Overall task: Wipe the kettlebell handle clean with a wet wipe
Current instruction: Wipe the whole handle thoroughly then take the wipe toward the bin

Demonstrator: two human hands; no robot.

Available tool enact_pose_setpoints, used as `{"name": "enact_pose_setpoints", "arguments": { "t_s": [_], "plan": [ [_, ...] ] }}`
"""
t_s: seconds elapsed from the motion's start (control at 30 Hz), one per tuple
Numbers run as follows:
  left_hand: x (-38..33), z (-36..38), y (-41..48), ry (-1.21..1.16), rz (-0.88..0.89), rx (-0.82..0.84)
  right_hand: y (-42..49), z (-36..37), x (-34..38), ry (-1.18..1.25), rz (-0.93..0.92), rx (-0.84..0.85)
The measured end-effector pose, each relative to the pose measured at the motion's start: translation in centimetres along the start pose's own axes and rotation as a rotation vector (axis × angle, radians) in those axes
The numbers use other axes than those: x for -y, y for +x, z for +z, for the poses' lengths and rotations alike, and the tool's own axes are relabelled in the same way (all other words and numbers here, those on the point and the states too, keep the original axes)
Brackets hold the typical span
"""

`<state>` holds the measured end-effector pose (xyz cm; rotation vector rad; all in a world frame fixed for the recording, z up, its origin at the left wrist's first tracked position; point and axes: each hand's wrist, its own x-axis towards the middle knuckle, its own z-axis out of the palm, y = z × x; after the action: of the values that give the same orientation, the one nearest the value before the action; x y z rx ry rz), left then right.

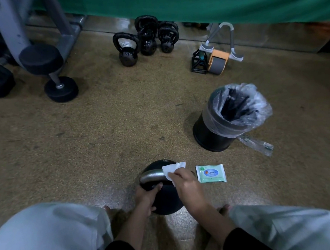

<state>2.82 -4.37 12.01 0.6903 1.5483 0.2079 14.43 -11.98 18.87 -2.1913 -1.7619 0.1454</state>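
A black kettlebell (166, 199) stands on the floor between my knees, its shiny metal handle (151, 176) on top. My left hand (147, 198) grips the bell's near left side, just under the handle. My right hand (184, 180) presses a white wet wipe (171, 168) against the right end of the handle. The wipe's upper corner sticks out past my fingers. A green wet wipe pack (211, 173) lies flat on the floor just right of the kettlebell.
A black bin (210, 133) with a clear liner stands ahead to the right, a plastic wrapper (257, 144) beside it. Three black kettlebells (145, 41) sit by the green curtain. A dumbbell (58, 82), a machine frame (14, 28) and an ab roller (217, 60) are farther off.
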Motion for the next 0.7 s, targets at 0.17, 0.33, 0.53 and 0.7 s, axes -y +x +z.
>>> {"name": "enact_pose_setpoints", "arguments": {
  "t_s": [0.17, 0.33, 0.53, 0.7],
  "plan": [
    [0.3, -0.1, 0.3, 0.005, 0.013, 0.012, 0.4, -0.2, 0.1, 0.033, 0.055, -0.104],
    [0.4, 0.0, 0.4, 0.008, 0.0, 0.007, -0.6, 0.3, 1.1, 0.005, 0.024, -0.061],
    [0.3, 0.0, 0.6, 0.003, 0.011, 0.02, -0.5, 0.6, 0.8, 0.054, 0.059, -0.102],
    [0.5, 0.0, 0.8, 0.015, 0.0, 0.013, -1.1, 1.1, 1.1, 0.095, 0.062, -0.062]
  ]
}}
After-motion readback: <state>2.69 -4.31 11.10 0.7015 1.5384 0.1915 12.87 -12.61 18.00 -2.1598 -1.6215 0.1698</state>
